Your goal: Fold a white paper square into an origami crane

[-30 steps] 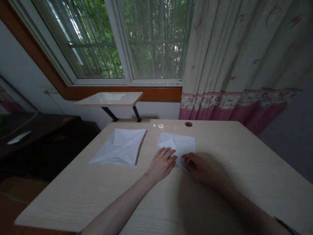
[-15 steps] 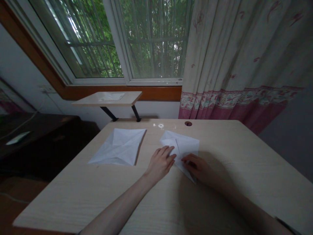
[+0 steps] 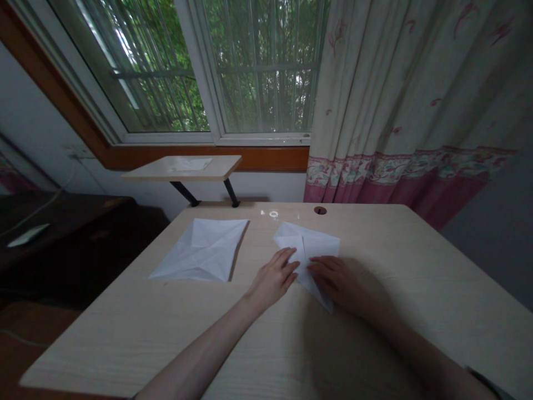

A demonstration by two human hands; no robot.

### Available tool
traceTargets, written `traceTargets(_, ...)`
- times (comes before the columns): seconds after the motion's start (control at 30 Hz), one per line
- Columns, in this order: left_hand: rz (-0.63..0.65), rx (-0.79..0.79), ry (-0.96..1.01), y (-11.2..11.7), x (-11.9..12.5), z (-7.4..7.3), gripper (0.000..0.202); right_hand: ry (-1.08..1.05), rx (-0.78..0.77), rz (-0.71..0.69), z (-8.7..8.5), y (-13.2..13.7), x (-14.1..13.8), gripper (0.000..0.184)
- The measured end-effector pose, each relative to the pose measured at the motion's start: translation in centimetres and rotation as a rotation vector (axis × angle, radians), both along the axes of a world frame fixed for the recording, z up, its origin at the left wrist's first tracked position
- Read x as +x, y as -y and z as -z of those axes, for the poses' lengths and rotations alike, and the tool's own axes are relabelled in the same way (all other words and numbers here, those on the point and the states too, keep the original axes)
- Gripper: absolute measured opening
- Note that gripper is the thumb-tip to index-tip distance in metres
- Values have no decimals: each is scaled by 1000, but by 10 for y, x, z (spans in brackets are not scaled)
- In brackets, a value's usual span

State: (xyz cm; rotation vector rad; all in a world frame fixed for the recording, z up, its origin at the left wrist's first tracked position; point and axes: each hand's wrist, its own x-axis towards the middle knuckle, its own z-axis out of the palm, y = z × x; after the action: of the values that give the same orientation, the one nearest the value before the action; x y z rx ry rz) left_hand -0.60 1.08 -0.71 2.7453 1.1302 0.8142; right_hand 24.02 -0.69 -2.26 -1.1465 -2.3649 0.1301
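Observation:
Two sheets of white paper lie on a light wood-grain desk (image 3: 104, 339). The left one, a creased flat sheet (image 3: 200, 250), shows diagonal fold lines and lies away from both hands. The other, a folded white paper (image 3: 310, 247), has a flap and a pointed tip aiming toward me. My right hand (image 3: 339, 283) rests on its lower right part, with the fingers pressing it to the desk. My left hand (image 3: 273, 279) lies flat on the desk, its fingertips at the paper's left edge, and holds nothing.
A cable hole (image 3: 320, 210) sits near the desk's far edge. Behind it stands a small shelf table (image 3: 183, 168) on black legs. A barred window (image 3: 200, 66) and a floral curtain (image 3: 395, 111) fill the back. Dark furniture (image 3: 62, 233) stands low at left.
The folded paper has turned a little, its tip swinging toward me and right. My right hand has slid up onto it. My left hand has barely moved.

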Motion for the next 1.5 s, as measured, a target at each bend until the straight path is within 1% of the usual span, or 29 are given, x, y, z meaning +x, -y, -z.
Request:
traceTargets(0.1, -10, 28, 16, -2, 0, 2, 25, 42, -8, -30, 0, 1, 1, 35)
traceTargets(0.2, -35, 49, 12, -4, -1, 3, 25, 49, -56, -48, 0, 2, 1, 36)
traceTargets(0.33, -49, 61, 20, -4, -1, 4, 26, 40, -112, -25, 0, 1, 0, 37)
traceTargets(0.5, -40, 60, 25, -4, -1, 4, 27, 73, -136, -13, 3, -1, 0, 37)
traceTargets(0.67, -43, 52, 23, -3, 0, 2, 26, 92, -104, -31, 3, 0, 1, 40)
traceTargets(0.83, -54, 34, 12, -1, 0, 0, 26, 213, -42, -39, 8, -1, 0, 42)
traceTargets(0.93, -60, 33, 12, -1, 0, 0, 25, 237, -17, -45, 10, -2, -1, 43)
traceTargets(1.03, -73, 28, 8, -2, 0, 1, 25, 258, -25, -25, 6, 0, -3, 42)
traceTargets(1.27, -110, 39, -9, -6, -1, 6, 26, 354, -13, 3, -7, 5, -7, 41)
traceTargets(1.37, -121, 45, -14, -5, -2, 6, 26, 357, 17, -5, -6, 5, -7, 42)
traceTargets(1.5, -121, 37, -18, -4, -2, 3, 26, 316, 40, -14, -2, 3, -6, 40)
